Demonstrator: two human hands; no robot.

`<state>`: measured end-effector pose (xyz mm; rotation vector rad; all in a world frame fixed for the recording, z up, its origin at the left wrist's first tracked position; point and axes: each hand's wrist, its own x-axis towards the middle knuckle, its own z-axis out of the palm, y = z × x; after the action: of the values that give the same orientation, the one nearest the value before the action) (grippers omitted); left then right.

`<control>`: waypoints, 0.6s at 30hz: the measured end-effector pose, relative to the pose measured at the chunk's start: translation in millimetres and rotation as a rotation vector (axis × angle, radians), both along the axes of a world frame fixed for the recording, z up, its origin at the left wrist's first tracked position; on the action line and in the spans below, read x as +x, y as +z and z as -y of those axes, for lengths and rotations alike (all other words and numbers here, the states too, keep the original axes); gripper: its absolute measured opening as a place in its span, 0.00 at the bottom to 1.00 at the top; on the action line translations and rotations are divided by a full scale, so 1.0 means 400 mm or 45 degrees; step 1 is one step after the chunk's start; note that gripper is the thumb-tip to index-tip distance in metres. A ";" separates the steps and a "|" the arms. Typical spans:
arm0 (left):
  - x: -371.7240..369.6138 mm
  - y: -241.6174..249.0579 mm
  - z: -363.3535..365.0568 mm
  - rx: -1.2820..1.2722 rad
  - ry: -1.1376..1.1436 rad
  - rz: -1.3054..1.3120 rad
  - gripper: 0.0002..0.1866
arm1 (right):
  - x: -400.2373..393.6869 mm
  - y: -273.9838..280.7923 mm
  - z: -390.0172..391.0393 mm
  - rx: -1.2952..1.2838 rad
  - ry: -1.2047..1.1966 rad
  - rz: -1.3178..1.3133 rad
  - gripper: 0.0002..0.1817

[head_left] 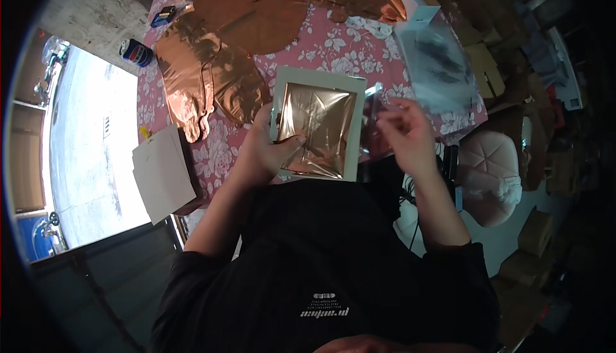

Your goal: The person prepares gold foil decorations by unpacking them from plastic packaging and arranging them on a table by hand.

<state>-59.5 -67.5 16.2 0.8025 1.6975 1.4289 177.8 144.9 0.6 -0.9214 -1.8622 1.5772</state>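
Held in front of my chest is a flat pale card (282, 78) with a folded gold foil sheet (321, 125) across its middle. My left hand (266, 151) grips its left side, the thumb lying over the foil. Clear plastic film (372, 125) sticks out past the card's right edge. Against that film are the curled fingers of my right hand (410, 135), thumb and fingertips close together and slightly blurred. Copper-coloured foil balloons (186, 64), flat and uninflated, spread over the far and left parts of the table.
A pink floral cloth (346, 51) covers the table. At its left edge are a Pepsi can (136, 52) and pale cards (162, 176). Clear plastic bags (436, 67) and an open white box (416, 1) lie right. A padded stool (489, 173) stands at lower right.
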 end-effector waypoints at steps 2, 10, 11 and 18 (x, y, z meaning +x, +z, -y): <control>-0.021 0.015 -0.034 -0.041 -0.074 -0.197 0.40 | -0.012 0.032 -0.098 0.272 -0.087 0.028 0.23; 0.036 0.005 -0.105 -0.248 0.021 -1.436 0.48 | -0.233 0.198 -0.596 1.374 -0.231 0.563 0.14; 0.056 0.008 -0.113 -0.248 0.027 -1.435 0.48 | -0.268 0.208 -0.663 1.420 -0.220 0.699 0.15; 0.155 -0.060 -0.149 -0.146 -0.416 -1.539 0.46 | -0.434 0.174 -0.885 1.470 -0.022 1.519 0.17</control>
<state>2.5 -7.8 -7.8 2.0043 2.2611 0.5568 4.2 498.9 70.2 -1.2926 -2.8458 -0.4508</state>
